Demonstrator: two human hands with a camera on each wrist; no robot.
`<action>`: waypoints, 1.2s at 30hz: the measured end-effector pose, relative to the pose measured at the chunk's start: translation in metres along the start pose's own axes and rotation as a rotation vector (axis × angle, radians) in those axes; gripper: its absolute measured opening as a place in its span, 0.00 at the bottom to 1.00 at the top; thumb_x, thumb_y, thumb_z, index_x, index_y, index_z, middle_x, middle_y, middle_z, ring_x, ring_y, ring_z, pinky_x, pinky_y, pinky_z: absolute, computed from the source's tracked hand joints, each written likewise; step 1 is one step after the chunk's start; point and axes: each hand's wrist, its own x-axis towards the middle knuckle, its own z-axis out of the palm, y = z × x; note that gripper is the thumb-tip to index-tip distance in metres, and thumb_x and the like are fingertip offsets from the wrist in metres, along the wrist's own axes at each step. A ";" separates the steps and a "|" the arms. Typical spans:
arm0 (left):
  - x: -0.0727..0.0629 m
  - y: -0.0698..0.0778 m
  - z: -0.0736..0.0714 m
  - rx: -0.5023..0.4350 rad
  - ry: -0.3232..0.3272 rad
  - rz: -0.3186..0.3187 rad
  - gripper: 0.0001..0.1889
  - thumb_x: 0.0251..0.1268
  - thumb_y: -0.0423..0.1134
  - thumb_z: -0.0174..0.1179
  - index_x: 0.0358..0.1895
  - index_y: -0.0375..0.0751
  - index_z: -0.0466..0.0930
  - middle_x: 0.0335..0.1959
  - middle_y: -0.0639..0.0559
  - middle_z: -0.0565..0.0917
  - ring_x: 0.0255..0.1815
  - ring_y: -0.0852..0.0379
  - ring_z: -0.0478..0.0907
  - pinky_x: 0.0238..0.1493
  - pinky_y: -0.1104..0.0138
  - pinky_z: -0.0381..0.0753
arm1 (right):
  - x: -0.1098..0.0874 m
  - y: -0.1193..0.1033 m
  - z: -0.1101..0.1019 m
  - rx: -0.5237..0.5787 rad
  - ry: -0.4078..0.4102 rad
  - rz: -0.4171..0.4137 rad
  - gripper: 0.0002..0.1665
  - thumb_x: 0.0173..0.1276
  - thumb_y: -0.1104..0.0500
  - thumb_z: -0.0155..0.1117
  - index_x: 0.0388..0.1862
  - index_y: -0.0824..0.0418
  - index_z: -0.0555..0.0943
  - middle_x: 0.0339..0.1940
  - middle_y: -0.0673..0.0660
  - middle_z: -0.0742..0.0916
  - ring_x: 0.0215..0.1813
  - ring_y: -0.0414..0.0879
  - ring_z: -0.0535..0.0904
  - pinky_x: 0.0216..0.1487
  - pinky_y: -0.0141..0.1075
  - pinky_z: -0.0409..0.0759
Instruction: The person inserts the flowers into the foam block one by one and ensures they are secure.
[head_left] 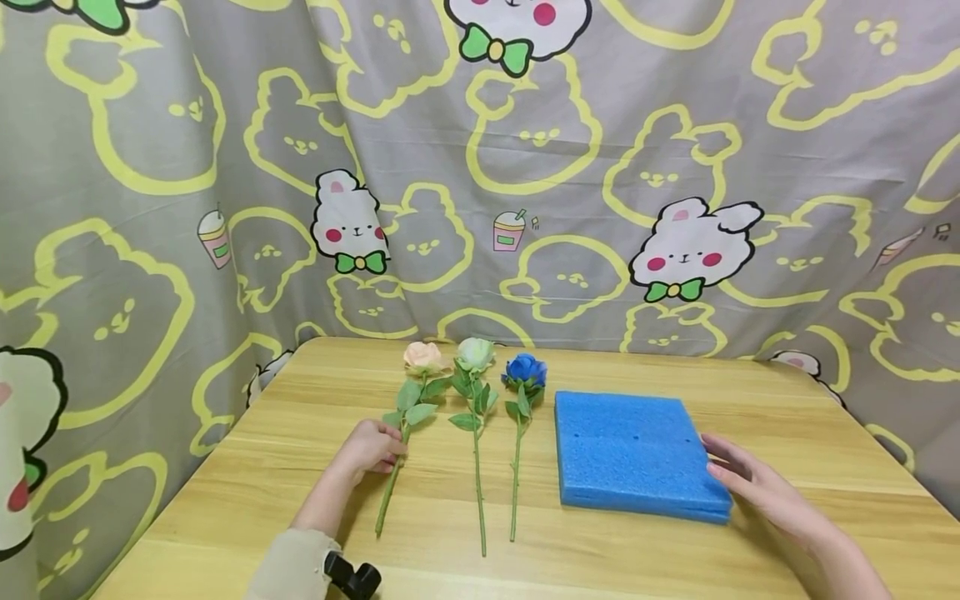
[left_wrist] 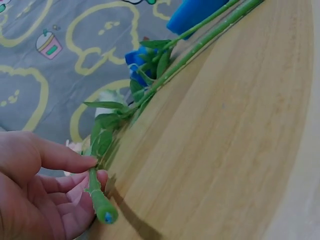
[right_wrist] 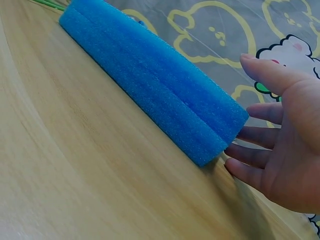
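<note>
Between thumb and fingers, my left hand pinches the green stem of a peach artificial rose; the left wrist view shows the stem's cut end sticking out below the grip. To its right lie a pale green-white flower and a blue rose, stems toward me. A blue foam block lies flat on the right, small holes in its top. My right hand is at the block's right side, fingers extended; in the right wrist view its fingertips are at the foam's end, contact hard to tell.
Everything lies on a wood-grain table. A grey curtain with yellow cartoon outlines hangs behind the table and along its sides. A black device is strapped at the left sleeve cuff.
</note>
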 end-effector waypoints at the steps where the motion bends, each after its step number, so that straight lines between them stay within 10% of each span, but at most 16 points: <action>1: 0.000 0.000 -0.001 -0.012 -0.010 -0.002 0.11 0.51 0.22 0.58 0.40 0.24 0.72 0.27 0.43 0.75 0.22 0.56 0.74 0.23 0.69 0.78 | 0.000 0.000 0.000 0.006 -0.002 0.000 0.33 0.75 0.58 0.45 0.69 0.75 0.51 0.67 0.77 0.59 0.52 0.15 0.60 0.47 0.18 0.67; 20: -0.004 -0.008 -0.019 -0.250 -0.277 0.089 0.08 0.56 0.24 0.56 0.39 0.25 0.73 0.27 0.48 0.78 0.26 0.60 0.74 0.30 0.71 0.78 | -0.004 0.005 -0.007 0.070 -0.106 -0.036 0.35 0.73 0.64 0.47 0.68 0.81 0.46 0.66 0.82 0.54 0.53 0.17 0.62 0.48 0.20 0.68; 28: -0.005 -0.010 -0.019 -0.282 -0.345 0.071 0.06 0.59 0.26 0.55 0.39 0.29 0.72 0.27 0.49 0.80 0.26 0.60 0.77 0.28 0.71 0.78 | -0.005 0.007 -0.005 0.068 -0.072 -0.023 0.34 0.73 0.62 0.48 0.69 0.77 0.49 0.56 0.29 0.67 0.53 0.20 0.65 0.49 0.20 0.68; 36: -0.006 -0.007 -0.014 -0.272 -0.394 0.074 0.10 0.61 0.29 0.55 0.44 0.27 0.69 0.30 0.47 0.81 0.28 0.57 0.79 0.29 0.70 0.78 | -0.004 0.008 -0.002 0.080 -0.060 -0.046 0.33 0.73 0.62 0.47 0.68 0.78 0.50 0.55 0.27 0.68 0.54 0.19 0.64 0.50 0.18 0.66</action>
